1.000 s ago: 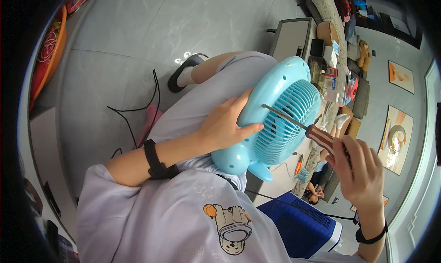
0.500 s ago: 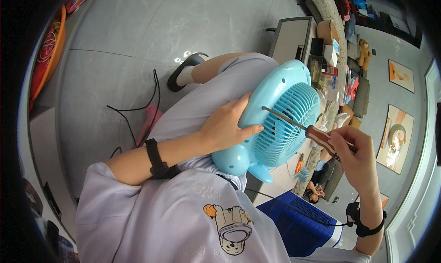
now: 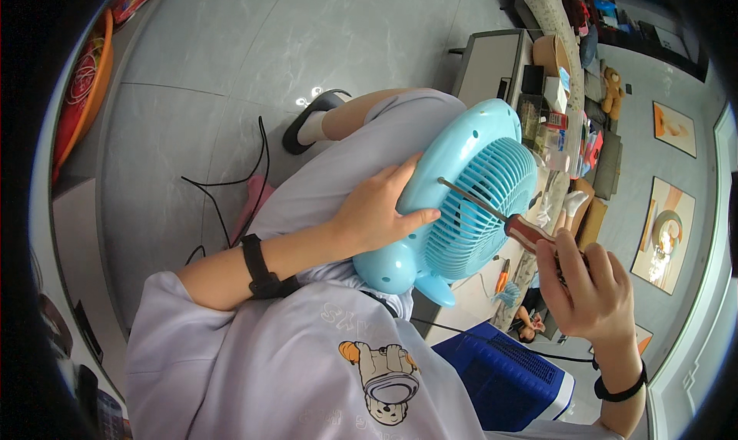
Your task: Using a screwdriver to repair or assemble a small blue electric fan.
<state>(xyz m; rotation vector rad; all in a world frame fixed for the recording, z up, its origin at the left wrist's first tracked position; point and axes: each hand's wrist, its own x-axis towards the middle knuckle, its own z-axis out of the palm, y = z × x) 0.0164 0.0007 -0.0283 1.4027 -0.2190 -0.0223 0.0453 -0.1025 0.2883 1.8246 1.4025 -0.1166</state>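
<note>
A light-blue plastic fan (image 3: 480,202) with a round slatted grille rests on my lap. My left hand (image 3: 377,213) grips its rim, the thumb lying over the near side and the fingers around the outer edge. In my right hand (image 3: 588,286) is a screwdriver (image 3: 529,232) with a brown and pale striped handle. Its long shaft slants across the grille, and the tip sits at a hole in the fan's rim. My fingers are wrapped round the back end of the handle, partly hiding it.
A black cable (image 3: 223,183) lies on the grey tiled floor (image 3: 184,40). To the right stands a long table with boxes, jars and orange-handled pliers (image 3: 503,275). Below it is a blue crate (image 3: 492,378). An orange basin (image 3: 96,94) is at far left. Another person is in the background.
My right hand has turned about the screwdriver handle, and its back now shows more. The tip stays at the same hole. My left hand and the fan have hardly moved.
</note>
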